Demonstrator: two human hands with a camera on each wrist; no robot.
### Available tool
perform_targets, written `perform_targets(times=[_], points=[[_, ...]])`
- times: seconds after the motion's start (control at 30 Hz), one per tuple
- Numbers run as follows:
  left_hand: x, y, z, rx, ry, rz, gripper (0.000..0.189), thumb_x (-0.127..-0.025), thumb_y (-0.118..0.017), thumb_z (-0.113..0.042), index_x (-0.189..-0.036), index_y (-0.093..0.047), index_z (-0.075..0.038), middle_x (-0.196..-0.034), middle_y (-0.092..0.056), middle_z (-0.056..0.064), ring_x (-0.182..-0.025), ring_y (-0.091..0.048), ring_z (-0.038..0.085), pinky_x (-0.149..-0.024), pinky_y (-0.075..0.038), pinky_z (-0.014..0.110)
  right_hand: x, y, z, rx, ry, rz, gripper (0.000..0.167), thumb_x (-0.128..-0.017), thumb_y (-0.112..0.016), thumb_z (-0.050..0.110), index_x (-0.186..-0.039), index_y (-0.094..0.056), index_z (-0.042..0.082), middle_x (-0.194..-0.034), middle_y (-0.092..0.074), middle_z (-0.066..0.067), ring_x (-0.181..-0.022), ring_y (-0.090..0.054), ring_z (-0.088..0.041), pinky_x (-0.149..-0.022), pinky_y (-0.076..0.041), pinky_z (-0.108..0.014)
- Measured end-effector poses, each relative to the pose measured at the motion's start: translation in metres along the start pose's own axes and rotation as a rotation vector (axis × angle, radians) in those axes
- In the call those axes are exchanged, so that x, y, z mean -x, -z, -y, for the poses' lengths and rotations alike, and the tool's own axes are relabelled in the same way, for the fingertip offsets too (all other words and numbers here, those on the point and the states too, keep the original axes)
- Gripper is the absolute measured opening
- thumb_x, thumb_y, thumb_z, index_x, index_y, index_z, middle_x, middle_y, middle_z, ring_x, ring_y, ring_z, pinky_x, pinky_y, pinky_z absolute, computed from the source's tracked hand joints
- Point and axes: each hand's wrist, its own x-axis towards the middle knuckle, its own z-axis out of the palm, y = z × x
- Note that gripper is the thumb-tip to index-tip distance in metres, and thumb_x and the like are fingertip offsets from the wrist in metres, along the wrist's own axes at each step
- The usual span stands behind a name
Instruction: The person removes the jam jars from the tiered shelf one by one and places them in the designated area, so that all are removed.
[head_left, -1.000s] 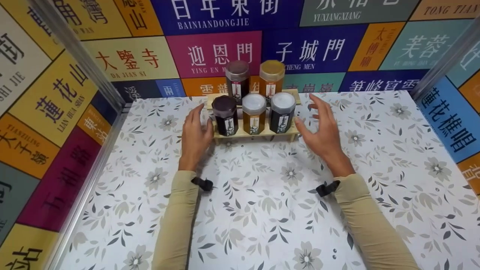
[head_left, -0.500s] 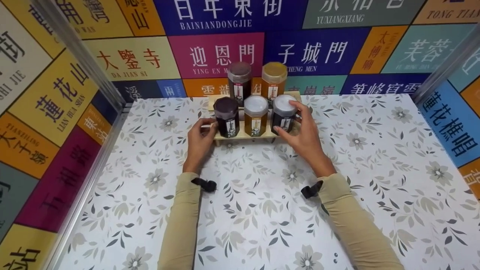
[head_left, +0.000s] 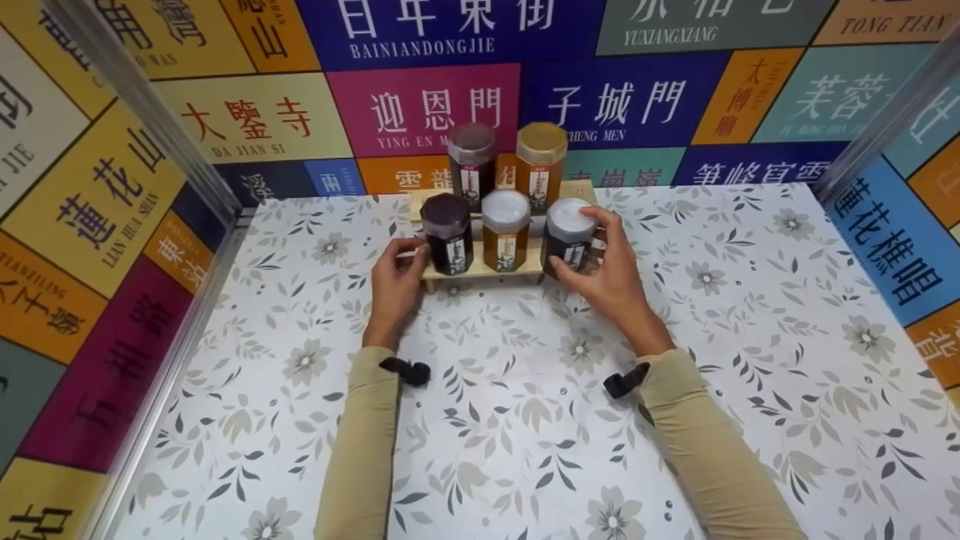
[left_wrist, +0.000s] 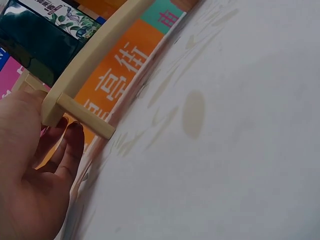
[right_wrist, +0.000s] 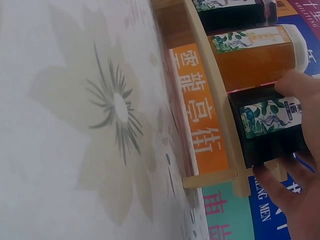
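Observation:
A two-tier wooden rack point(head_left: 532, 259) stands near the back of the table and bears hexagonal jars. My left hand point(head_left: 396, 281) pinches the left end of its lower shelf point(left_wrist: 95, 57), thumb above and fingers below. My right hand point(head_left: 616, 274) grips a dark jar with a white lid point(head_left: 566, 251) at the right end of the front row; one finger lies on the lid. In the right wrist view this dark jar point(right_wrist: 265, 120) is right at the shelf plank. Beside it stand an amber jar point(head_left: 505, 238) and a dark-lidded jar point(head_left: 448, 240).
On the upper tier stand a dark jar point(head_left: 472, 165) and a yellow-lidded amber jar point(head_left: 541, 165). Behind the rack rises a wall point(head_left: 427, 105) of coloured panels with characters. The table point(head_left: 495, 420) has a white leaf-and-flower covering.
My left hand took hold of the rack's end. My right hand came in from the right and gripped the white-lidded dark jar, which now sits slightly further right and closer, apart from the amber jar.

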Motion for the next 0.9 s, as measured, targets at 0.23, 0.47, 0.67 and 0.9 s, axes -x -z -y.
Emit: perform_targets(times=[0.23, 0.47, 0.67, 0.9], points=[[0.000, -0.001, 0.000, -0.040, 0.010, 0.011, 0.024, -0.106, -0.073, -0.030, -0.123, -0.075, -0.014, -0.122, -0.076, 0.009, -0.106, -0.078, 0.023, -0.077, -0.062, 0.025, 0.000, 0.013, -0.005, 0.121, 0.048, -0.030, 0.083, -0.084, -0.095, 0.030, -0.154, -0.049, 0.026, -0.149, -0.057, -0.006, -0.124, -0.061, -0.022, -0.094, -0.061, -0.044], [-0.001, 0.001, -0.001, -0.036, 0.025, 0.010, 0.023, -0.106, -0.072, -0.030, -0.123, -0.074, -0.015, -0.123, -0.075, 0.009, -0.108, -0.077, 0.024, -0.077, -0.061, 0.025, -0.004, 0.037, -0.019, 0.128, 0.002, -0.132, 0.083, -0.083, -0.096, 0.023, -0.153, -0.053, 0.031, -0.148, -0.060, -0.001, -0.119, -0.062, -0.020, -0.088, -0.062, -0.039], [-0.002, 0.003, 0.000, -0.020, 0.026, 0.009, 0.023, -0.106, -0.073, -0.030, -0.122, -0.075, -0.014, -0.121, -0.075, 0.010, -0.106, -0.077, 0.024, -0.079, -0.060, 0.025, -0.005, 0.056, -0.029, 0.132, -0.040, -0.195, 0.082, -0.085, -0.094, 0.026, -0.154, -0.052, 0.036, -0.148, -0.061, -0.003, -0.120, -0.064, -0.023, -0.087, -0.059, -0.043], [-0.001, 0.000, -0.003, -0.044, 0.038, -0.002, 0.022, -0.106, -0.073, -0.027, -0.122, -0.076, -0.012, -0.120, -0.076, 0.010, -0.104, -0.077, 0.023, -0.082, -0.060, 0.023, -0.005, 0.071, -0.048, 0.197, -0.191, -0.145, 0.090, -0.086, -0.093, 0.022, -0.161, -0.043, 0.027, -0.156, -0.054, -0.014, -0.137, -0.058, -0.033, -0.109, -0.052, -0.054]])
